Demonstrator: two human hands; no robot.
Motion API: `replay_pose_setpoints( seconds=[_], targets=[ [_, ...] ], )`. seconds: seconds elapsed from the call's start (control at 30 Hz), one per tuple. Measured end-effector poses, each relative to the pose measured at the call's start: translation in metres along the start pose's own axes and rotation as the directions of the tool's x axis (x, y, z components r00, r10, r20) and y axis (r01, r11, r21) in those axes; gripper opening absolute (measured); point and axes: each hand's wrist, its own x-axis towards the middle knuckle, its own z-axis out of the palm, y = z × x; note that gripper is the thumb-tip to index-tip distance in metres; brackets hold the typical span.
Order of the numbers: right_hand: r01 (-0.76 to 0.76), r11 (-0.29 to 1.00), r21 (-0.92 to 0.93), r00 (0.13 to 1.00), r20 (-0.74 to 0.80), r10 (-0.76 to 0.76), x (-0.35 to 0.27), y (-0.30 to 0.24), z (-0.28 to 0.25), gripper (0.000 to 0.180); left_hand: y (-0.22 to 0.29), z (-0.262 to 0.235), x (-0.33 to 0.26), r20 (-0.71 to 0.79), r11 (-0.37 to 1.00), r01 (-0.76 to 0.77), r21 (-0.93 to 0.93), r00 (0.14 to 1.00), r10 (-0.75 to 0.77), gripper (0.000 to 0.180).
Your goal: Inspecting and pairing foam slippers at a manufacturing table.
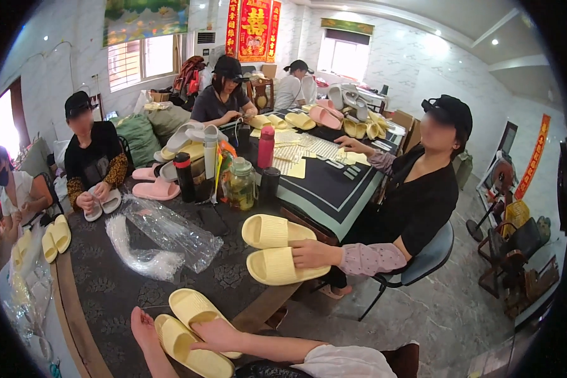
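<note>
A pair of pale yellow slippers (192, 305) with ribbed straps lies on the dark table in front of me. My right hand (219, 335) grips the pair, with its fingers at the farther slipper's foot opening and its thumb over the nearer slipper (175, 332). Just left of the pair, my left hand (145, 329) is raised edge-on with its fingers curled together. A thin pale line shows by its fingertips; what they hold is too small to make out.
Across the corner, a co-worker's hand (315, 253) rests on another yellow pair (266, 231). Clear plastic bags (170, 230) lie beyond my slippers. Bottles and a jar (240, 184) stand farther back. Several people handle slippers around the tables, and a slipper pile (349, 104) sits on the far one.
</note>
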Motion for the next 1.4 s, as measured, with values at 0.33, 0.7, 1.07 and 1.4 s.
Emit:
replay_pose_setpoints(
  seconds=[0.33,0.7,1.07,1.4],
  targets=[
    [-0.027,0.997,0.071,0.980,-0.194,0.040,0.008,0.033,0.014,0.031,0.027,-0.008,-0.012,0.378,0.955,0.082,0.285,0.906,-0.190,0.013],
    [-0.451,0.892,0.029,0.820,-0.382,0.426,-0.034,0.084,-0.075,0.032,0.025,-0.038,-0.008,0.077,0.987,0.149,0.066,0.985,-0.154,0.012],
    [-0.731,0.659,-0.178,0.569,-0.692,0.445,-0.067,0.206,-0.127,0.036,0.028,-0.019,-0.015,0.170,0.988,0.134,0.074,0.975,-0.145,0.011],
    [-0.744,0.645,-0.172,0.571,-0.665,0.481,-0.063,0.247,-0.125,0.035,0.030,-0.015,-0.019,0.195,0.991,0.121,0.064,0.972,-0.132,0.011]
  ],
)
